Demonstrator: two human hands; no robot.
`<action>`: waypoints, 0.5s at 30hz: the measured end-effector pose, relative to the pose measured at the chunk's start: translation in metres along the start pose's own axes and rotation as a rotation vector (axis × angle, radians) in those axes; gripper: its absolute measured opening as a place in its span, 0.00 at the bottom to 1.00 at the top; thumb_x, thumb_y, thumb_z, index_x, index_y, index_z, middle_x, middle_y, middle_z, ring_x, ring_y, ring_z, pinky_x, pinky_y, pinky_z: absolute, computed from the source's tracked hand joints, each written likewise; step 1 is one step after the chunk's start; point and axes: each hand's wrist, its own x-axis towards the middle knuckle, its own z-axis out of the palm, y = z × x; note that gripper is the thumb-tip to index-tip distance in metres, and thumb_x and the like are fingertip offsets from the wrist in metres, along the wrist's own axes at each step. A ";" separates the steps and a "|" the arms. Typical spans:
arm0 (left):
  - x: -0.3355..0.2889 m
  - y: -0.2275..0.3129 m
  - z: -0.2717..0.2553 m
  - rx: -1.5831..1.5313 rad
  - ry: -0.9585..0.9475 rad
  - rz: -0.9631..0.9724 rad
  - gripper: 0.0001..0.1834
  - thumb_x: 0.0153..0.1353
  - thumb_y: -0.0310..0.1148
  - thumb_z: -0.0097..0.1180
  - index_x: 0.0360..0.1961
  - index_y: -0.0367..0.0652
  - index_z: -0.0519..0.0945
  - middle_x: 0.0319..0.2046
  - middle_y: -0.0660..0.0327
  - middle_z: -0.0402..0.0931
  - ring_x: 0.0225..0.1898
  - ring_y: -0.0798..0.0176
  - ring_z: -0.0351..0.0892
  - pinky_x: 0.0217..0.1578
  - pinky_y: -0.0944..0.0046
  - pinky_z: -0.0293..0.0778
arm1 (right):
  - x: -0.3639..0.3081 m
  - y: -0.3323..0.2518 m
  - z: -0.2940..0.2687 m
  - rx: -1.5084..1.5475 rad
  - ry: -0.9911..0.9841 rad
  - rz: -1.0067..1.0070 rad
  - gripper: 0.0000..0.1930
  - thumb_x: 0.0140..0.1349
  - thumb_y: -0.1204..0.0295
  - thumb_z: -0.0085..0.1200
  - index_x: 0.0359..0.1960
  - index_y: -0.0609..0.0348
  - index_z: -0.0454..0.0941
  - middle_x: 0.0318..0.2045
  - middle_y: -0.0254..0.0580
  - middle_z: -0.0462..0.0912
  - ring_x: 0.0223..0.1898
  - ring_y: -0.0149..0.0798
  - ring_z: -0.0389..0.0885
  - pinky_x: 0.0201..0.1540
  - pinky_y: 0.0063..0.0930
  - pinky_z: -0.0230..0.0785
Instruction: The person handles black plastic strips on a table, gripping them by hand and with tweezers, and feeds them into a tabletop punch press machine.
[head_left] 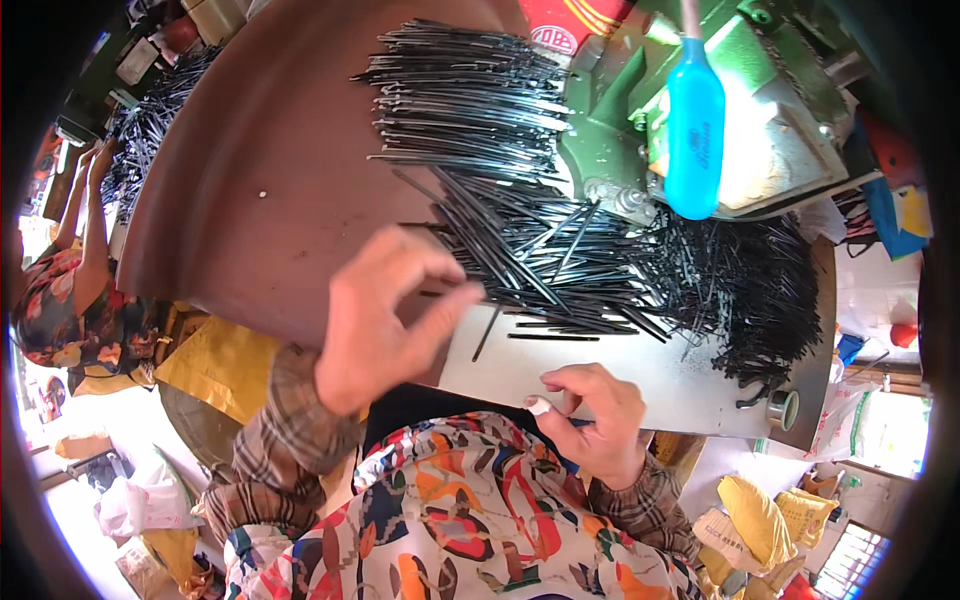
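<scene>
My left hand (385, 315), slightly blurred, hovers at the left edge of a pile of thin black rods (540, 240). Its thumb and forefinger curve toward each other with a small gap, and I see nothing between them. Just beyond the fingertips a single rod (487, 333) lies slanted on the pale metal plate (560, 365). My right hand (597, 415) is above the plate's near edge, fingers bent and thumb apart from the forefinger, nothing visible in it. A white wrap covers its thumb tip. Neater rows of black rods (470, 95) lie farther back.
A green machine (610, 110) stands at the back right, with a blue-handled tool (696, 140) in front of it. A dense tangle of dark pieces (750, 290) lies on the right. The brown curved tabletop (250, 230) extends left. Another person's arms (95, 200) work far left.
</scene>
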 end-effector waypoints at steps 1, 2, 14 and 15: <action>-0.011 0.006 0.005 -0.031 -0.029 -0.040 0.10 0.50 0.26 0.70 0.33 0.39 0.82 0.33 0.55 0.78 0.34 0.54 0.77 0.35 0.60 0.74 | -0.005 0.004 0.004 0.033 -0.078 0.135 0.13 0.54 0.72 0.69 0.40 0.58 0.80 0.30 0.37 0.82 0.20 0.32 0.78 0.22 0.23 0.69; -0.020 0.008 0.009 0.026 -0.052 0.006 0.11 0.49 0.25 0.71 0.33 0.38 0.82 0.32 0.56 0.78 0.34 0.56 0.78 0.37 0.62 0.74 | -0.008 0.007 0.007 0.025 -0.116 0.190 0.12 0.57 0.72 0.66 0.42 0.59 0.80 0.30 0.39 0.82 0.21 0.32 0.79 0.23 0.24 0.70; -0.050 0.013 0.048 0.357 -0.026 -0.054 0.12 0.49 0.25 0.69 0.33 0.39 0.79 0.33 0.57 0.74 0.34 0.50 0.72 0.34 0.56 0.68 | -0.001 0.017 0.021 0.025 -0.057 0.333 0.12 0.60 0.74 0.61 0.45 0.60 0.81 0.31 0.41 0.80 0.25 0.39 0.80 0.28 0.28 0.73; -0.051 0.012 0.049 0.355 -0.033 -0.042 0.12 0.49 0.25 0.69 0.33 0.39 0.79 0.33 0.57 0.74 0.34 0.50 0.72 0.34 0.56 0.68 | -0.002 0.018 0.022 0.024 -0.044 0.336 0.12 0.60 0.74 0.61 0.45 0.60 0.81 0.31 0.41 0.80 0.25 0.39 0.80 0.28 0.28 0.73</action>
